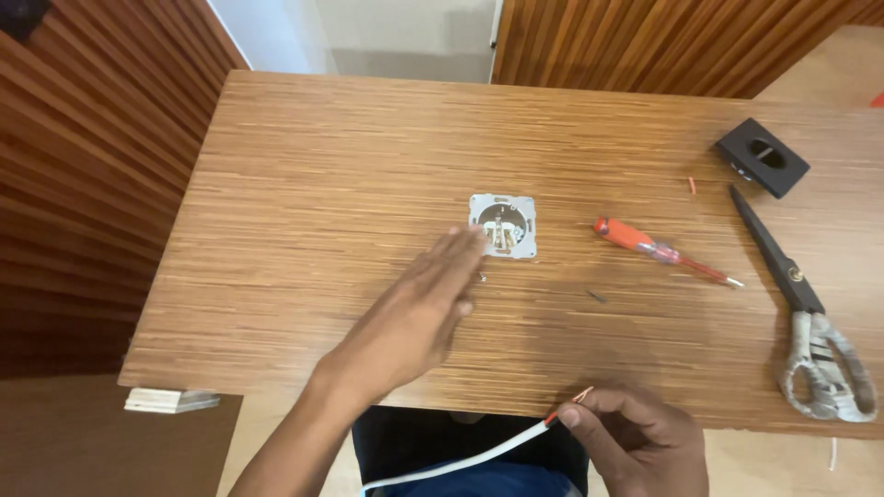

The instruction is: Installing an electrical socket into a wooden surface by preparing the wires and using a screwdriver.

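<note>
My left hand [416, 313] stretches flat over the wooden table [304, 166], fingers apart and empty, its fingertips just short of a grey socket insert [503, 225] lying at the table's middle. My right hand [635, 437] sits at the near edge and pinches the end of a white cable [465, 460], whose stripped orange and bare wire tips [580, 396] stick out past the fingers. The cable runs down to the left over my lap.
An orange-handled screwdriver [658, 250] lies right of the insert. Black scissors with taped handles [801, 304] lie at the right edge. A black socket cover [762, 156] rests at the far right. A small screw [598, 296] and wire scraps lie loose.
</note>
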